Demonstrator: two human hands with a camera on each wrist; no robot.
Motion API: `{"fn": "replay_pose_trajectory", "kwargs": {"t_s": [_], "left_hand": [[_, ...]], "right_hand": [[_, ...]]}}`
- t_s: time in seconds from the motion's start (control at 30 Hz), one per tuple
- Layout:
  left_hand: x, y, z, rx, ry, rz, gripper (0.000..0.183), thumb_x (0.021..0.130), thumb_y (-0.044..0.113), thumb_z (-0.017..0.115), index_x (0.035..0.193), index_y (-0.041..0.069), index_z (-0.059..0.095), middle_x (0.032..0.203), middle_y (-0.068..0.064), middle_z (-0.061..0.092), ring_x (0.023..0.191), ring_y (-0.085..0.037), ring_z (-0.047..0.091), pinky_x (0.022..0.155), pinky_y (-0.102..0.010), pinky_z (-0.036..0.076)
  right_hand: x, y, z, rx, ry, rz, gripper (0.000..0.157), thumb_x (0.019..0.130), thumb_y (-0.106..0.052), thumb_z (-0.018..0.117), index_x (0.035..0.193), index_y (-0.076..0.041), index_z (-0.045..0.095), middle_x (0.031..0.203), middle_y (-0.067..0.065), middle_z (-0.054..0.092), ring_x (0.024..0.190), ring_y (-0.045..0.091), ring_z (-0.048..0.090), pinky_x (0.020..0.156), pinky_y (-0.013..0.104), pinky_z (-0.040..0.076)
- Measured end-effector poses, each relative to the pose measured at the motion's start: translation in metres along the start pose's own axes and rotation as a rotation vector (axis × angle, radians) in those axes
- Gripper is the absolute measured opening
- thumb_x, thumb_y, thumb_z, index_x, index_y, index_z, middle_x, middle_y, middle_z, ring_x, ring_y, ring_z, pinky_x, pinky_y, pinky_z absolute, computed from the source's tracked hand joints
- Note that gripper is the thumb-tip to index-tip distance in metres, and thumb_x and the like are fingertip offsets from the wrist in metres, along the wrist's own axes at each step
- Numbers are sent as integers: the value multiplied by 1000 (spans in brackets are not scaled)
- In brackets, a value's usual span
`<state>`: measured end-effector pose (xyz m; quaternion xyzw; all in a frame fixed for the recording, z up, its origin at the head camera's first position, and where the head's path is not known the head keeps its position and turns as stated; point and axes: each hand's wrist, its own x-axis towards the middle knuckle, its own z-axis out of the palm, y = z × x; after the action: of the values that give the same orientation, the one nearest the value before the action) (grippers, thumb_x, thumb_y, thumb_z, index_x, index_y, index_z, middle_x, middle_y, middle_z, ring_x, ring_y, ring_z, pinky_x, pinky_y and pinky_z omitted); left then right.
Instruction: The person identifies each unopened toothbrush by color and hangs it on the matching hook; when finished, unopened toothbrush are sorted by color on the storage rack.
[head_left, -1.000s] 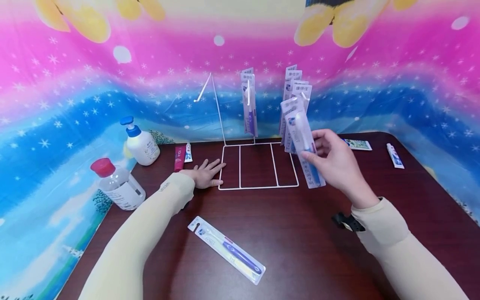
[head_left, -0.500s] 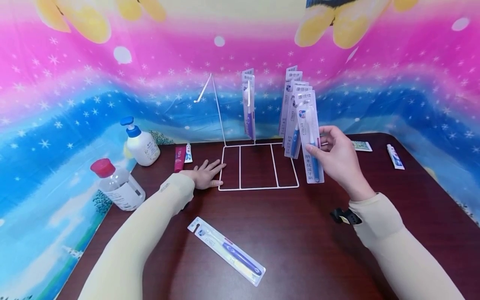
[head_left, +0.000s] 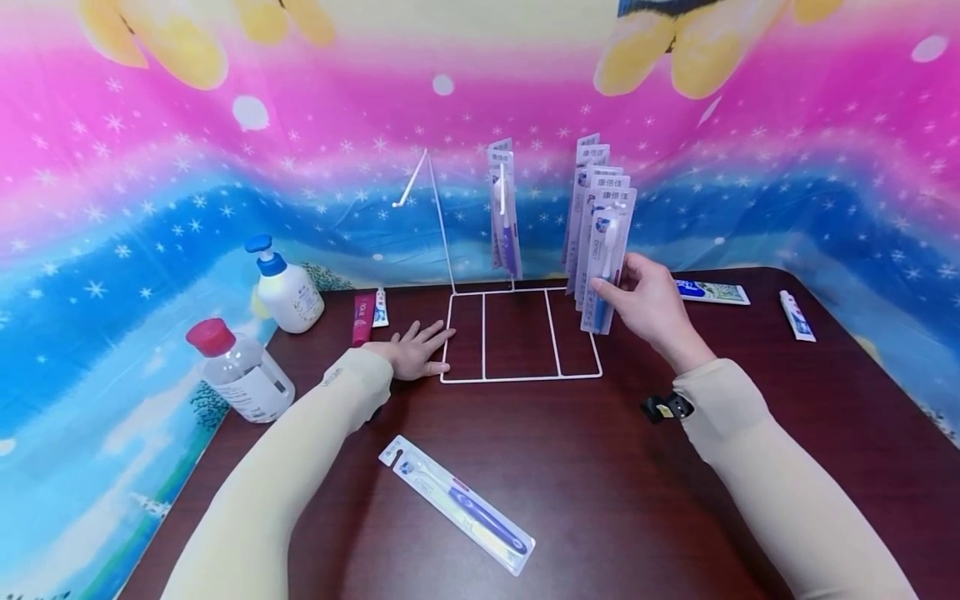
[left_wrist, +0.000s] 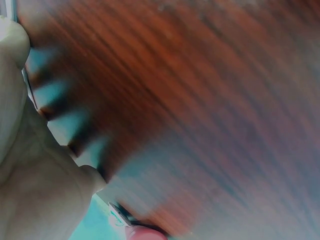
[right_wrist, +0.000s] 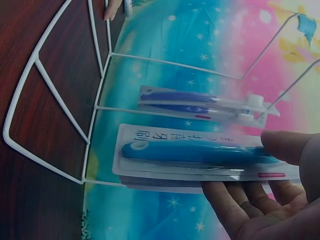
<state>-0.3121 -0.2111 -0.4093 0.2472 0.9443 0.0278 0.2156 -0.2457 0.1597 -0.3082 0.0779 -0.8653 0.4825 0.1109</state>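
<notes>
My right hand [head_left: 654, 304] holds the front blue toothbrush in its blister pack [head_left: 604, 258] by the side edge. This pack hangs upright before several others at the rack's right hook. Seen from the right wrist, the thumb lies over the blue toothbrush pack [right_wrist: 195, 152] and the fingers are beneath it. My left hand [head_left: 411, 350] rests on the table with fingers spread, touching the left side of the white wire rack [head_left: 523, 379]. Purple toothbrush packs [head_left: 506, 242] hang on the middle hook. Another packaged purple toothbrush [head_left: 457, 504] lies on the table in front.
The left hook [head_left: 410, 179] carries nothing. Further left stand a pump bottle [head_left: 288, 296] and a red-capped bottle [head_left: 247, 379]. Behind the left hand lie a red tube [head_left: 363, 318] and a small tube [head_left: 381, 307]. Toothpaste tubes [head_left: 712, 292] lie at the right.
The right hand has brought its toothbrush pack up onto the right hook, straightened it and moved it back against the other packs. The left hand has stayed in place.
</notes>
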Motion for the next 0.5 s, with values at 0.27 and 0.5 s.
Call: {"fn": "replay_pose_trajectory", "kwargs": {"t_s": [0.27, 0.5], "left_hand": [[-4, 5, -5, 3, -1, 14, 73, 93, 52, 41, 149, 22, 5, 154, -9, -2, 136, -42, -4, 101, -63, 9], [-6, 5, -4, 1, -6, 11, 74, 93, 52, 41, 149, 22, 4, 154, -9, -2, 136, -41, -4, 102, -63, 9]], "right_hand": [[1, 2, -1, -3, -2, -8, 51, 85, -37, 65, 127, -11, 54, 116, 11, 61, 97, 22, 60, 79, 41, 49], [-1, 3, -1, 1, -19, -1, 53, 84, -39, 64, 128, -12, 53, 118, 11, 60, 99, 23, 60, 81, 42, 48]]}}
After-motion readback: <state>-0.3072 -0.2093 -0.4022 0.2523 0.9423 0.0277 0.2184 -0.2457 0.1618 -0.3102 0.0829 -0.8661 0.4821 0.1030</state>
